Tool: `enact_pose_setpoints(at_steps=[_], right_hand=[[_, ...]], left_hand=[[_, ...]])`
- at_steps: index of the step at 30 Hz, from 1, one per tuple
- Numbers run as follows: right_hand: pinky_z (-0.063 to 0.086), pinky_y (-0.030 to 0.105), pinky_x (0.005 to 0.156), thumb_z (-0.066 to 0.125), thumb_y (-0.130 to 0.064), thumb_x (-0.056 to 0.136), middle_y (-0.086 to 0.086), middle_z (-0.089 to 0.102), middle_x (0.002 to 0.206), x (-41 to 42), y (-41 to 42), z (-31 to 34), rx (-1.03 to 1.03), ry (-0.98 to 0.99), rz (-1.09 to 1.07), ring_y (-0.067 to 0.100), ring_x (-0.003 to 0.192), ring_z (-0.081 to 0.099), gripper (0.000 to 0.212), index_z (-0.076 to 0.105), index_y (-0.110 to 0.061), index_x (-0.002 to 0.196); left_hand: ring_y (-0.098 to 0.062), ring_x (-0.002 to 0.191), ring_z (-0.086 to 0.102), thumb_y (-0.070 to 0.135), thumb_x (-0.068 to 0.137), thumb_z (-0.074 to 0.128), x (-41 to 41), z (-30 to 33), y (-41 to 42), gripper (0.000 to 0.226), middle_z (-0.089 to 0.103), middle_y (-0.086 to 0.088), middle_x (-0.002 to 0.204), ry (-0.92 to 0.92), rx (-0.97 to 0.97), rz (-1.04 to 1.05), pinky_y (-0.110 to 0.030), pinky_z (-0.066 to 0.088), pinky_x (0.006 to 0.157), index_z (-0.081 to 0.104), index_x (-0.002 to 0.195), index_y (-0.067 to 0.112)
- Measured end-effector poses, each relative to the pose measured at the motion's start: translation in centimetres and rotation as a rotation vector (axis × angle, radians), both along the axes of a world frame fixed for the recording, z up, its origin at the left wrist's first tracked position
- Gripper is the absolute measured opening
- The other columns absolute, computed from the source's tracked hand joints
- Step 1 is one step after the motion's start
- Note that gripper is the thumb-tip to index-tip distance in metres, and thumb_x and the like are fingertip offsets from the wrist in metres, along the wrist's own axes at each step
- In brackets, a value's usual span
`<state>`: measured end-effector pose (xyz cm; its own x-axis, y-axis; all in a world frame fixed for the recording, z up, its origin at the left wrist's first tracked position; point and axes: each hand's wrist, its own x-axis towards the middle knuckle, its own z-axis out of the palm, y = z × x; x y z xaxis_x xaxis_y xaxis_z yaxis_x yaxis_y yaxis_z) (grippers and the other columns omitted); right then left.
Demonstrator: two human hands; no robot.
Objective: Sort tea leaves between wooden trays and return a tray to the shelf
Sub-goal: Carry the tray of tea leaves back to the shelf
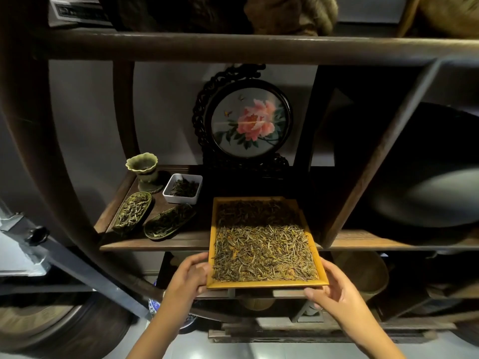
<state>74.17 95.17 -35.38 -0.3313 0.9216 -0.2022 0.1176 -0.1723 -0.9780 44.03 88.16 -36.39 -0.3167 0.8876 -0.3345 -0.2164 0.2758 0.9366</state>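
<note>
A square wooden tray (267,283) with a yellow rim is covered by a layer of dry tea leaves (261,247). Its far half lies over the dark shelf board (181,243); its near half sticks out past the shelf's front edge. My left hand (190,277) grips the tray's near left corner. At the near right corner my right hand (330,287) holds it, fingers under the rim.
Left of the tray the shelf carries two oval brass dishes of leaves (133,212) (168,221), a white square dish of leaves (182,188) and a green vase (143,171). A round peony screen (248,123) stands behind. A slanted wooden divider (373,161) rises just right.
</note>
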Motion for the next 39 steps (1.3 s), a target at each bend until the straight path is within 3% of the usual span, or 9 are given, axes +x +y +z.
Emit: enact_pose_setpoints(at_steps=[4,7,10,13,17,21,28,32,39], right_hand=[[0.053,0.016,0.073,0.078,0.006,0.069,0.001,0.072,0.103,-0.3,-0.3,-0.2,0.082,-0.067,-0.056,0.011,0.088,0.069,0.069,0.051,-0.021,0.126],[0.052,0.012,0.075,0.077,0.009,0.069,0.001,0.069,0.106,-0.7,-0.3,-0.4,0.136,-0.101,-0.09,0.006,0.095,0.067,0.067,0.051,-0.013,0.126],[0.051,0.011,0.073,0.078,0.004,0.07,-0.003,0.068,0.106,-0.8,-0.3,-0.4,0.175,-0.126,-0.1,0.003,0.093,0.066,0.065,0.051,-0.018,0.124],[0.052,0.012,0.072,0.079,-0.003,0.072,-0.006,0.068,0.106,-0.8,-0.1,-0.6,0.211,-0.162,-0.099,0.003,0.092,0.065,0.063,0.049,-0.023,0.124],[0.053,0.013,0.07,0.079,-0.006,0.073,-0.011,0.071,0.099,-1.3,0.4,-1.1,0.244,-0.158,-0.118,0.004,0.088,0.066,0.06,0.05,-0.025,0.121],[0.056,0.019,0.071,0.08,-0.013,0.074,-0.018,0.07,0.1,-2.0,1.2,-1.7,0.254,-0.147,-0.167,0.015,0.087,0.067,0.054,0.051,-0.027,0.117],[0.053,0.021,0.073,0.077,-0.02,0.077,-0.013,0.068,0.098,-3.5,2.1,-2.2,0.327,-0.174,-0.274,0.004,0.088,0.065,0.05,0.049,-0.032,0.117],[0.051,0.011,0.065,0.076,-0.019,0.078,-0.022,0.067,0.088,-4.3,2.8,-1.9,0.356,-0.187,-0.315,-0.002,0.077,0.065,0.044,0.048,-0.039,0.105],[0.052,0.013,0.056,0.076,-0.019,0.079,-0.003,0.065,0.068,-5.3,3.7,-2.2,0.409,-0.226,-0.331,0.005,0.061,0.064,0.044,0.044,-0.04,0.1]], left_hand=[[-0.017,0.079,0.07,0.012,0.065,0.087,-0.4,-0.3,-2.2,0.064,0.07,-0.004,0.111,0.203,0.033,-0.124,-0.029,0.057,0.075,0.057,0.12,0.021],[-0.017,0.081,0.069,0.01,0.067,0.087,0.2,-0.3,-2.5,0.062,0.067,0.004,0.11,0.352,0.048,-0.115,-0.028,0.057,0.076,0.056,0.118,0.026],[-0.017,0.079,0.069,0.012,0.068,0.086,0.9,-0.4,-2.1,0.052,0.069,0.006,0.101,0.455,0.064,-0.044,-0.031,0.058,0.076,0.057,0.109,0.027],[-0.015,0.074,0.067,0.012,0.07,0.084,1.4,-0.7,-1.6,0.046,0.071,0.001,0.089,0.472,0.05,0.006,-0.034,0.059,0.072,0.058,0.105,0.027],[-0.013,0.066,0.065,0.014,0.074,0.082,1.4,-0.8,-1.1,0.042,0.071,-0.004,0.079,0.465,0.039,0.044,-0.027,0.054,0.063,0.057,0.106,0.026],[-0.011,0.062,0.063,0.018,0.078,0.079,1.2,-0.4,-0.3,0.032,0.069,0.004,0.087,0.538,0.059,0.073,-0.024,0.053,0.059,0.059,0.101,0.028],[0.001,0.054,0.057,0.026,0.081,0.076,1.2,-0.4,1.2,0.025,0.068,0.003,0.079,0.612,0.076,0.122,-0.014,0.045,0.048,0.06,0.1,0.027],[0.002,0.059,0.058,0.028,0.082,0.075,1.4,-0.4,2.3,0.025,0.067,0.004,0.08,0.65,0.071,0.157,-0.01,0.044,0.05,0.058,0.099,0.026],[-0.004,0.062,0.061,0.034,0.081,0.074,1.6,-0.6,3.2,0.02,0.063,0.005,0.07,0.665,0.049,0.251,-0.016,0.041,0.053,0.058,0.088,0.027]])
